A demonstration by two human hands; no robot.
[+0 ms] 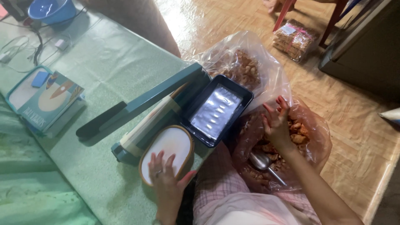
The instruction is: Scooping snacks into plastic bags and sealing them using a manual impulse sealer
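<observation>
A home room: parquet floor, green-clothed table and a chair's red legs.

tray: dark glossy plastic, shiny foil-like liner | beside the tray, bag: clear crinkly plastic | scoop: polished metal | oval lid: smooth, possibly plastic | tablecloth: matt green cloth

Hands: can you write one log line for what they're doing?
left hand: flat on oval lid | right hand: open, in bag of snacks | metal scoop: lying in bag
</observation>
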